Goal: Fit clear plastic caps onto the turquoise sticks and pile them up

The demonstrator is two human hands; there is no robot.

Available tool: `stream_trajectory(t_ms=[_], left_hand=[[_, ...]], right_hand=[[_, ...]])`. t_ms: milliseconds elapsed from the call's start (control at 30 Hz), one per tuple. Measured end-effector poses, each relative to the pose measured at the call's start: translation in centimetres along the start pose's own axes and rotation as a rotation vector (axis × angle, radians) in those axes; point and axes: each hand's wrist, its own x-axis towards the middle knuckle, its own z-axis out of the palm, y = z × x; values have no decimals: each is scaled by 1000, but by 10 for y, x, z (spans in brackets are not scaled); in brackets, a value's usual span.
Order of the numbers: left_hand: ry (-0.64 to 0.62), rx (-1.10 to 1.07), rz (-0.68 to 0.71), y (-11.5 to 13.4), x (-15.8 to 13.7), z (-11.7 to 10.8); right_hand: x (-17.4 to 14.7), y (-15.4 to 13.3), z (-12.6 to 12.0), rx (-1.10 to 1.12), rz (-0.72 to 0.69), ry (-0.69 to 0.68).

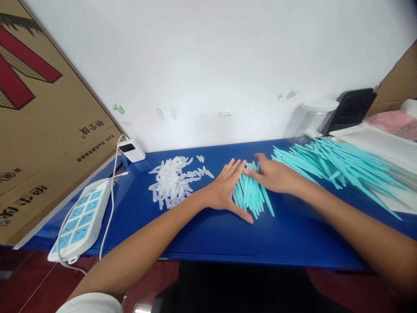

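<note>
A small heap of slim, tapered teal plastic sticks (250,191) lies on the blue tabletop between my two hands. My left hand (226,187) rests along the heap's left side, palm down, with its fingers stretched out and the thumb spread toward me. At the heap's upper right, my right hand (272,174) touches the sticks, thumb and fingers apart; some of its fingers are hidden. To the left is a pile of small translucent white plastic pieces (172,180), several of them scattered toward my left hand. A larger, loose pile of teal sticks (339,165) lies to the right.
A white power strip (81,217) with a cable (113,200) lies at left, near a small white device with a dark screen (132,150). A large cardboard box (48,130) stands beyond. At back right are a clear container (312,117) and a black object (352,108).
</note>
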Motion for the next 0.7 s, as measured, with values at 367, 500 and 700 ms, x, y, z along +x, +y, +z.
stream_trajectory(t_ms=[367,500,700], left_hand=[[65,-62,-25,0,-5,5],[86,-101,-37,-3,-4,5],[123,-78,-73,-5,-8,-2]], right_hand=[[6,10,-2,295,-23,-75],[5,9,1,216,-79,-72],[6,11,-5,23,-153,-10]])
